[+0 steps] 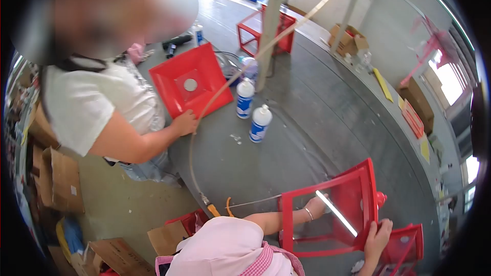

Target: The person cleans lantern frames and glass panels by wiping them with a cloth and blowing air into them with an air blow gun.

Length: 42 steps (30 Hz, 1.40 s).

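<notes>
A red lantern-like frame (330,186) with clear panels is tilted above the near right of the table. My right hand (377,235) grips its lower right edge, fingers wrapped over the red rim. My left hand (317,206), with a bracelet at the wrist, is seen through a clear panel. Glare and the panel blur its fingers, so its hold cannot be made out. A red knob (381,199) sticks out from the frame's right end. Close by my right hand, another red frame (404,250) stands on the table.
Two white bottles with blue labels (245,99) (261,123) stand mid-table. Across from me, a co-worker's hand (185,122) touches a red square tray-like piece (171,79). A hose (192,158) with an orange-handled end hangs across the view. A post (269,36) rises behind the bottles.
</notes>
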Tool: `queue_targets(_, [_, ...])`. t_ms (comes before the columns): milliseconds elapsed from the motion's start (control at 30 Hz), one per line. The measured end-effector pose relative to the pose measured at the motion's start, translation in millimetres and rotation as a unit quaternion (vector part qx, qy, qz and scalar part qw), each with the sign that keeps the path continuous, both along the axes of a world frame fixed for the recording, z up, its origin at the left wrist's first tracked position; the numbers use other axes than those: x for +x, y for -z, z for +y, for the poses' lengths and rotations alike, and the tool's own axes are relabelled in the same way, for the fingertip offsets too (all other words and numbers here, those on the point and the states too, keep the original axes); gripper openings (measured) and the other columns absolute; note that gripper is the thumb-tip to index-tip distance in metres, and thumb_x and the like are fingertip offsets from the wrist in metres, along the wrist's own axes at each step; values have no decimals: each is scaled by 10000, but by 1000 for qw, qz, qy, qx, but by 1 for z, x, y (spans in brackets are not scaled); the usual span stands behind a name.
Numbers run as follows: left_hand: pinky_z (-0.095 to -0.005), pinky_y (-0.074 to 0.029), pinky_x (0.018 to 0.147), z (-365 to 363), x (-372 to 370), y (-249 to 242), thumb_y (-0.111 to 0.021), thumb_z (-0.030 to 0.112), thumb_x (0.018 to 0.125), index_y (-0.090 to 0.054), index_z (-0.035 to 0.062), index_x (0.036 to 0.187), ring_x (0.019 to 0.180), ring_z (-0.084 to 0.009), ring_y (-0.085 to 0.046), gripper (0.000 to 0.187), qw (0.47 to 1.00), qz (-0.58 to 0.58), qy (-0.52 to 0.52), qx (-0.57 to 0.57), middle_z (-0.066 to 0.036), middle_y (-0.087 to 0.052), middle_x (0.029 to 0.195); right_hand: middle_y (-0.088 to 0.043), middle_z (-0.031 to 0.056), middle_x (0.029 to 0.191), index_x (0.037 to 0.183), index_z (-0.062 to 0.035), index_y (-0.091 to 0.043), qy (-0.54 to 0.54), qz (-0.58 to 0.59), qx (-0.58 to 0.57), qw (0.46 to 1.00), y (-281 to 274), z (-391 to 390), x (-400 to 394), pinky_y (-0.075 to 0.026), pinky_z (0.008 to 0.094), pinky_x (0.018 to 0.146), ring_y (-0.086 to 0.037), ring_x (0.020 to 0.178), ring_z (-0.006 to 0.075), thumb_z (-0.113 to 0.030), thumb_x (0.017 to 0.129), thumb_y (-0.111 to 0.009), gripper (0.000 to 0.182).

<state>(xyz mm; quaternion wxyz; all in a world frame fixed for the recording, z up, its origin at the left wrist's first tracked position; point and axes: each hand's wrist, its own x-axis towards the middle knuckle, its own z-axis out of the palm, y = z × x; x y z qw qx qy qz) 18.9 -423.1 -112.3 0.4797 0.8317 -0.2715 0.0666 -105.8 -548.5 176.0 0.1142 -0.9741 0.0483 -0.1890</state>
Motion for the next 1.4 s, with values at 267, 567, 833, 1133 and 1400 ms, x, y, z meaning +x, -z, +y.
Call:
queue_targets(267, [-427, -534, 811, -50, -62, 18, -673, 155, 703, -696, 146, 882, 934, -316, -619, 180, 952, -41, 302, 32, -108, -630, 998, -453, 178, 927, 944, 19, -450, 50, -6, -11, 999, -2, 20, 2, -425, 457, 756, -493, 887, 388, -202, 943, -575, 254])
queue_targets(567, [-433, -524, 721, 111, -92, 19, -639, 153, 765, -679, 160, 814, 872, -294, -622, 63, 945, 39, 314, 76, -88, -609, 859, -473, 175, 945, 957, 12, -466, 59, -13, -55, 997, 1, 19, -4, -438, 468, 746, -504, 911, 388, -231, 947, -579, 268])
queue_targets(833, [-404, -522, 712, 135, -100, 5, -677, 155, 741, -700, 125, 831, 858, -292, -610, 98, 966, -23, 248, 73, -78, -619, 877, -492, 166, 960, 952, 6, -485, 73, -36, -49, 996, 4, 20, -10, -446, 471, 776, -514, 932, 379, -229, 946, -578, 253])
queue_targets(1133, [-390, -522, 691, 134, -106, 13, -670, 191, 764, -707, 126, 856, 847, -249, -597, 119, 947, -158, 230, 162, -11, -685, 913, -512, 159, 975, 957, -6, -505, 67, -78, -82, 991, 10, 7, -22, -443, 470, 806, -522, 954, 365, -215, 941, -585, 224])
queue_targets(1400, [-455, -501, 623, 133, -104, 19, -549, 261, 896, -659, 121, 723, 665, -307, -636, 248, 969, -180, 172, 5, -129, -632, 685, -560, 96, 928, 936, -1, -589, -80, -192, 241, 948, -56, 68, -39, -456, 326, 807, -550, 858, 222, -77, 914, -586, 79])
